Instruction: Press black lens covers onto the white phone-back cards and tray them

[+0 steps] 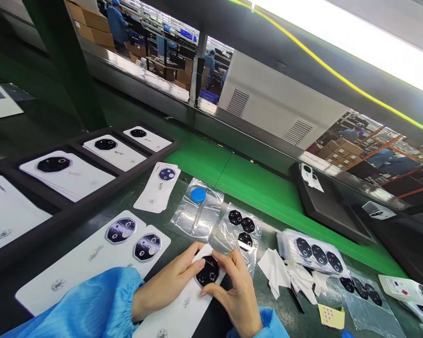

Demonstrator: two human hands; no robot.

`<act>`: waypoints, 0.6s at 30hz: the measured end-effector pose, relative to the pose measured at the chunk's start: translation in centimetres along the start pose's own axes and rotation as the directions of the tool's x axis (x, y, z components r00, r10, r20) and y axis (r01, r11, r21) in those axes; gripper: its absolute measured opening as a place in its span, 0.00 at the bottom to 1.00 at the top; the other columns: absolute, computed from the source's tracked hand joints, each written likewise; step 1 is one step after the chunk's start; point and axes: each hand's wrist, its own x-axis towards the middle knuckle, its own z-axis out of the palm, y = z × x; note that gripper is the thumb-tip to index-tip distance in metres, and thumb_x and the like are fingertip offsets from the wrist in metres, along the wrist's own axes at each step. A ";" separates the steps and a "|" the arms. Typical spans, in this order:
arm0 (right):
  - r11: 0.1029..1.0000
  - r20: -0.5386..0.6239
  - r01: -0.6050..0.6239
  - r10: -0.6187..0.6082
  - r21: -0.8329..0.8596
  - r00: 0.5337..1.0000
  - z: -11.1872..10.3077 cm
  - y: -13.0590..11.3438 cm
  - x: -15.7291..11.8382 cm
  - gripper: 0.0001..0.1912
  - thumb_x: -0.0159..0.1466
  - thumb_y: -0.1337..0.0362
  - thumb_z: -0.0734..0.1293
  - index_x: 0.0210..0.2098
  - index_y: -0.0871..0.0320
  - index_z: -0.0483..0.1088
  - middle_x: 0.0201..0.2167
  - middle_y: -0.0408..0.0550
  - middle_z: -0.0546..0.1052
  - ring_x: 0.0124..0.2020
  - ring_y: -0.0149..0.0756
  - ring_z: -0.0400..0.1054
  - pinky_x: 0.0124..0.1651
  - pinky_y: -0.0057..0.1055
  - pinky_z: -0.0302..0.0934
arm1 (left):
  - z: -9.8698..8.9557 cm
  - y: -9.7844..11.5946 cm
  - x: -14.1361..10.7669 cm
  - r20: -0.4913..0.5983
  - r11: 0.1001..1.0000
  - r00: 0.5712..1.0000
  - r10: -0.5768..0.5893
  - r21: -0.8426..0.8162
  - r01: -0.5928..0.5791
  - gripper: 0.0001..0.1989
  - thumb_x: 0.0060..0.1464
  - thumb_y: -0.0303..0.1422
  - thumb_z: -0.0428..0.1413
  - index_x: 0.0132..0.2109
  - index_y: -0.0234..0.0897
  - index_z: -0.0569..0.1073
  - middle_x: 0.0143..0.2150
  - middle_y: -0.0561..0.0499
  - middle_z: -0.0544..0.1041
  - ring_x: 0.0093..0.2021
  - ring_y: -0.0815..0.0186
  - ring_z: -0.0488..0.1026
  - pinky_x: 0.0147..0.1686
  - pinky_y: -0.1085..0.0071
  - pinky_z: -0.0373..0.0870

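A white phone-shaped panel (183,313) with a round black disc (208,272) near its upper end lies in front of me. My left hand (174,279) grips the panel's left side, its thumb at the disc's edge. On the other side, my right hand (234,286) has its index finger and thumb around the disc's right edge. Just left are two larger white panels with dark octagonal discs (147,247). Beyond my hands, a clear bag (225,234) carries black discs (247,224).
A black tray (123,180) of white panels stands at the left. Stacked bagged discs (319,254), white cloths (274,270), a dark tweezer-like tool (296,298) and a yellow note (331,316) lie right. A blue round cap (198,195) sits on clear bags. People in blue work in the background.
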 end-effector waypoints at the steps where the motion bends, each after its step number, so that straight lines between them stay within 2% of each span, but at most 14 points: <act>1: 1.000 0.002 0.000 0.000 0.007 1.000 0.0 0.0 0.1 0.23 0.56 0.53 0.73 0.48 0.54 0.70 0.29 0.44 0.66 0.29 0.36 0.65 0.28 0.30 0.66 | 0.0 -0.1 0.0 -0.004 1.000 1.000 0.004 -0.012 -0.004 0.18 0.62 0.43 0.44 0.56 0.41 0.63 0.54 0.50 0.71 0.55 0.61 0.66 0.55 0.66 0.61; 5: 0.996 -0.065 -0.058 0.063 0.067 0.996 -0.1 0.3 0.1 0.18 0.60 0.51 0.68 0.47 0.52 0.71 0.34 0.47 0.69 0.33 0.38 0.67 0.33 0.32 0.66 | -0.1 -0.2 0.0 -0.027 0.999 1.000 0.004 -0.048 -0.005 0.19 0.62 0.42 0.45 0.57 0.43 0.62 0.55 0.51 0.71 0.57 0.60 0.64 0.56 0.67 0.60; 7: 0.981 -0.117 -0.146 0.160 0.126 0.980 -0.1 0.5 0.1 0.15 0.65 0.51 0.64 0.46 0.51 0.72 0.35 0.47 0.70 0.32 0.36 0.67 0.33 0.31 0.65 | -0.2 0.1 -0.1 -0.028 0.994 1.000 0.000 -0.106 -0.003 0.19 0.62 0.43 0.46 0.58 0.43 0.62 0.54 0.52 0.71 0.57 0.58 0.64 0.56 0.66 0.60; 9: 0.939 -0.110 -0.261 0.291 0.225 0.950 -0.1 0.6 -0.1 0.16 0.65 0.51 0.62 0.45 0.52 0.72 0.31 0.46 0.71 0.28 0.34 0.67 0.30 0.30 0.64 | -0.2 0.4 -0.2 -0.025 0.983 1.000 -0.009 -0.184 0.005 0.19 0.61 0.43 0.47 0.57 0.43 0.63 0.52 0.51 0.73 0.55 0.58 0.66 0.55 0.65 0.60; 11: 0.849 -0.016 -0.396 0.428 0.351 0.903 0.1 0.6 -0.1 0.20 0.63 0.47 0.63 0.44 0.55 0.72 0.25 0.43 0.70 0.24 0.33 0.66 0.27 0.29 0.62 | -0.2 0.5 -0.1 -0.027 0.967 0.999 -0.024 -0.253 0.016 0.19 0.61 0.44 0.48 0.55 0.42 0.64 0.49 0.51 0.74 0.51 0.58 0.69 0.52 0.65 0.62; 13: 0.714 0.129 -0.524 0.531 0.465 0.838 0.3 0.4 0.0 0.27 0.59 0.41 0.64 0.44 0.58 0.71 0.20 0.40 0.68 0.19 0.31 0.63 0.23 0.27 0.59 | -0.2 0.2 0.1 -0.036 0.950 0.999 -0.028 -0.311 0.015 0.18 0.60 0.44 0.49 0.52 0.40 0.65 0.44 0.52 0.76 0.45 0.59 0.72 0.46 0.66 0.65; 15: 0.581 0.259 -0.605 0.570 0.545 0.780 0.5 0.2 0.2 0.31 0.56 0.38 0.65 0.43 0.61 0.70 0.16 0.37 0.66 0.16 0.28 0.60 0.20 0.26 0.56 | -0.2 -0.2 0.2 -0.039 0.933 0.999 -0.022 -0.359 0.007 0.17 0.59 0.46 0.50 0.49 0.39 0.66 0.38 0.52 0.76 0.40 0.60 0.73 0.40 0.67 0.65; 18: 0.452 0.341 -0.643 0.582 0.619 0.738 0.8 -0.2 0.5 0.32 0.53 0.39 0.68 0.41 0.62 0.69 0.13 0.37 0.68 0.14 0.26 0.59 0.19 0.24 0.54 | 0.0 -0.6 0.4 -0.015 0.907 1.000 -0.020 -0.421 0.012 0.17 0.57 0.48 0.51 0.44 0.38 0.67 0.34 0.51 0.77 0.34 0.61 0.73 0.35 0.68 0.65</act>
